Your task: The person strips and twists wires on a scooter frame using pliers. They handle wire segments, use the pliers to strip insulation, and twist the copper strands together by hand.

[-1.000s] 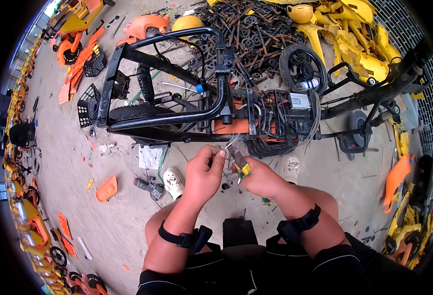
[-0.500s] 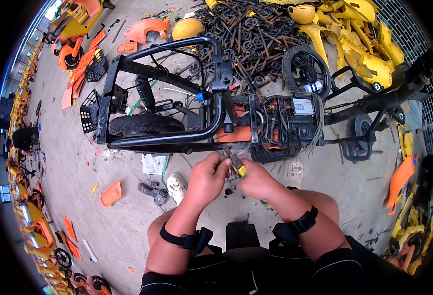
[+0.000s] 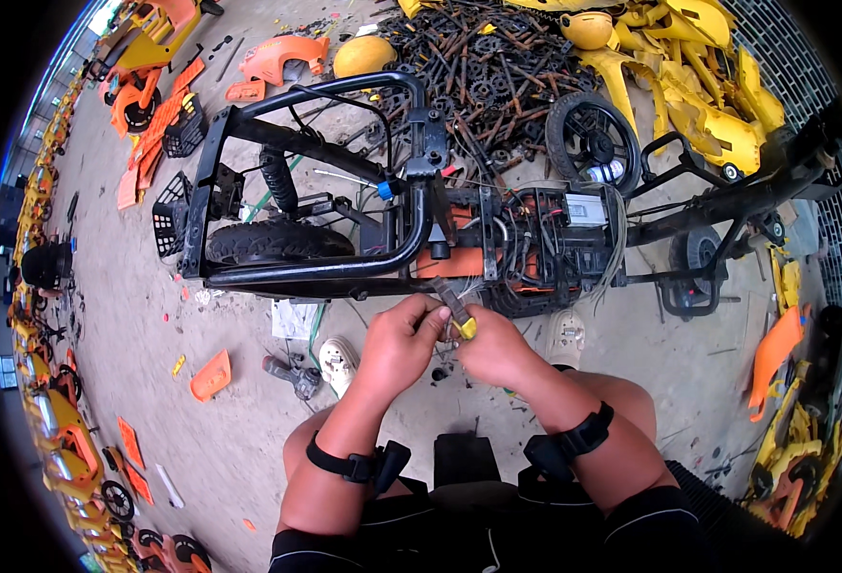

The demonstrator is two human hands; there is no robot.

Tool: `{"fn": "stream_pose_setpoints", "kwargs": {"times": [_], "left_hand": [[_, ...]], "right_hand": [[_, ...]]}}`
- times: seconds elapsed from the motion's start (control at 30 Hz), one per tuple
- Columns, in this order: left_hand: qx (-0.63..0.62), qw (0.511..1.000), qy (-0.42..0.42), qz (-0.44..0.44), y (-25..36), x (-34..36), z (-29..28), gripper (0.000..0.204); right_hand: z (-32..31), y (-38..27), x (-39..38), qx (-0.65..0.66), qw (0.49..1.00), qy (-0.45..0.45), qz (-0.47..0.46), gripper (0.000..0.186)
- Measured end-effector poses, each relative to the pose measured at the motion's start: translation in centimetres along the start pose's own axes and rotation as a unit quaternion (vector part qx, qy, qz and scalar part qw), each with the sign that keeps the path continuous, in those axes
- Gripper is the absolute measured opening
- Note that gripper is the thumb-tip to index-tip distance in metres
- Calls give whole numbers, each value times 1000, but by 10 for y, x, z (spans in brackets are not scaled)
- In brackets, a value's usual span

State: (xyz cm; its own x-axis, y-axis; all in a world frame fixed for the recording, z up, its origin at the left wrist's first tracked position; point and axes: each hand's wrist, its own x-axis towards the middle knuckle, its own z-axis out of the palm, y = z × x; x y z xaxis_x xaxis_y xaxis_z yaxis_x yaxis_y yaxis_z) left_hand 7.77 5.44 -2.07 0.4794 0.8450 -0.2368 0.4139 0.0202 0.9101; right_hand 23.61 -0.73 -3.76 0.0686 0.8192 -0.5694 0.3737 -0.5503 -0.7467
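Observation:
My right hand (image 3: 490,346) is closed around what look like pliers (image 3: 455,304), with a dark metal head and yellow grips. The head points up and left, toward the lower frame tube of a stripped black vehicle frame (image 3: 320,271). Close against it on the left, my left hand (image 3: 404,336) is closed in a pinch, thumb against the fingers. Anything between those fingertips is hidden or too small to name. Thin loose wires (image 3: 472,289) spread out just beyond the tool, beside the frame's open wiring bay (image 3: 535,239).
A cordless power tool (image 3: 292,375) lies by my left shoe, near an orange plastic piece (image 3: 212,376). Beyond the frame are a heap of rusty metal parts (image 3: 483,81), a loose wheel (image 3: 593,143) and yellow panels (image 3: 707,105). A row of yellow vehicles (image 3: 77,439) lines the left.
The tool has turned slightly in my right hand, and its green part no longer shows at the grip. Both hands stay close together below the frame; the whole view has shifted slightly.

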Motion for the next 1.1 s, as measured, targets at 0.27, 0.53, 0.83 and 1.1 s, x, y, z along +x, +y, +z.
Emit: {"fn": "stream_pose_setpoints", "kwargs": {"times": [0.27, 0.53, 0.83, 1.1], "left_hand": [[-32, 999, 10, 16, 10, -23, 5, 18], [-5, 998, 47, 49, 8, -36, 13, 13], [16, 997, 43, 59, 8, -46, 14, 14], [18, 998, 49, 45, 3, -48, 7, 14]], "right_hand": [[-6, -1, -17, 35, 999, 32, 20, 22], [6, 21, -27, 54, 998, 25, -31, 29], [21, 28, -34, 118, 990, 29, -72, 42], [30, 14, -36, -4, 991, 111, -76, 27]]}}
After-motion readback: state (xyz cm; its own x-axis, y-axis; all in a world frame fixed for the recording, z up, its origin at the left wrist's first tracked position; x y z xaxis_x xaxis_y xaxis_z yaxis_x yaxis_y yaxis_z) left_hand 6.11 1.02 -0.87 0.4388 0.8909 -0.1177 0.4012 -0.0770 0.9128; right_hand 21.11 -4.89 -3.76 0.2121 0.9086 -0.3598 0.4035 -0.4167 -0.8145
